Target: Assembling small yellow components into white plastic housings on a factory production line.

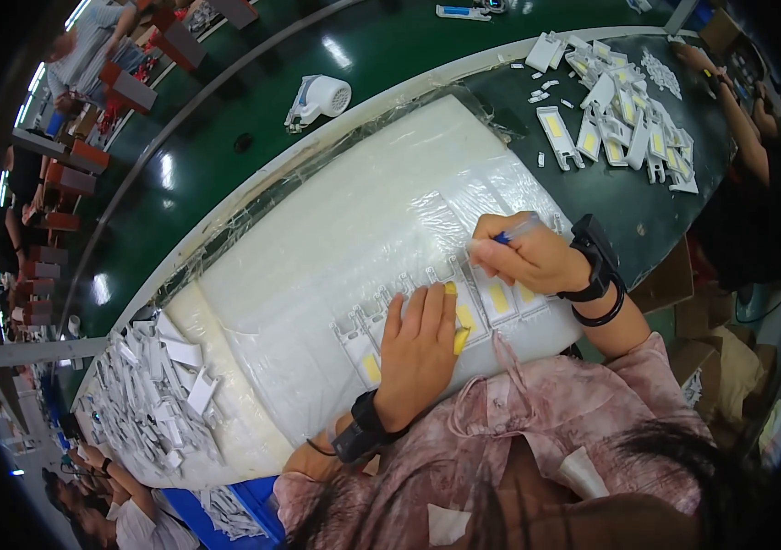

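Note:
A row of flat white plastic pieces with yellow panels (503, 300) lies side by side on a padded work surface wrapped in clear film (317, 247). My left hand (416, 353) rests flat over the middle of that row, fingers stretched out and touching the pieces. Yellow patches show along its right edge. Just above the right end of the row, my right hand (528, 257) is closed around a slim pen-like tool (520, 228) with a clear barrel and a blue part. Its tip is hidden by my fingers. Black bands circle both wrists.
Similar white pieces with yellow panels (628, 115) are heaped at the far right. White plastic parts (157, 394) pile up at the left, above a blue bin (257, 504). A white fan-like device (320, 99) stands on the green conveyor (216, 137) beyond. Other people work nearby.

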Available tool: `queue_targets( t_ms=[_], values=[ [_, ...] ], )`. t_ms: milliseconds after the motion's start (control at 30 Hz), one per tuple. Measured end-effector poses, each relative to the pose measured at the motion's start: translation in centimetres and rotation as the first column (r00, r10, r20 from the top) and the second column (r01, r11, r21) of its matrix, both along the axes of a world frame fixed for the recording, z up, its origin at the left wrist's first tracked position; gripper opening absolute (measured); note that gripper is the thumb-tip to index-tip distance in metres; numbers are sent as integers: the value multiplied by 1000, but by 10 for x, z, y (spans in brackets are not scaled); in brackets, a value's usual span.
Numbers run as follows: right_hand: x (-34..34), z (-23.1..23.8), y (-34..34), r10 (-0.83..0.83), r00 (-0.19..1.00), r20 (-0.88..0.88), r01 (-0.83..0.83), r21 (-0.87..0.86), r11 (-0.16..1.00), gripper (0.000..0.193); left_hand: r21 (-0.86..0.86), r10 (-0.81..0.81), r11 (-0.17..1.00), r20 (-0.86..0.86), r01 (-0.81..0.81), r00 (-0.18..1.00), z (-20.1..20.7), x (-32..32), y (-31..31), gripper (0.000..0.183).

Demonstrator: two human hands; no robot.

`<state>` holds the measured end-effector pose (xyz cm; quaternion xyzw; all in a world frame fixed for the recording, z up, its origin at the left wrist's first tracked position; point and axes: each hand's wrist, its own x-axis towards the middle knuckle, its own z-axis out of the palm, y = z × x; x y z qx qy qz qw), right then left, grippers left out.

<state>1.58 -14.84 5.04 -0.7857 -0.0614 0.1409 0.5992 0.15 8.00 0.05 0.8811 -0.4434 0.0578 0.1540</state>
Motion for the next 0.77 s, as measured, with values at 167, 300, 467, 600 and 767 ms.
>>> queue_targets(
  t_ms=[167,300,467,600,767],
  values=[
    [2,-11,11,80,945,318,-59,-75,995,26,-5,-22,1000,17,22,1000,-2,1,2,52],
    [-5,-19,14,88,949,302,-33,-184,982,25,-7,-15,1000,-1,15,1000,-1,-1,2,45],
    [-18,-33,18,-35,927,372,99,-154,983,20,-19,-16,1000,5,16,1000,-2,0,3,47],
    [-20,-34,24,-92,902,423,150,-106,983,20,1,-17,1000,12,17,1000,-3,0,3,48],
    [-20,-42,25,-109,939,325,156,-120,981,23,1,-9,1000,11,9,1000,-4,-1,2,48]
  ],
)
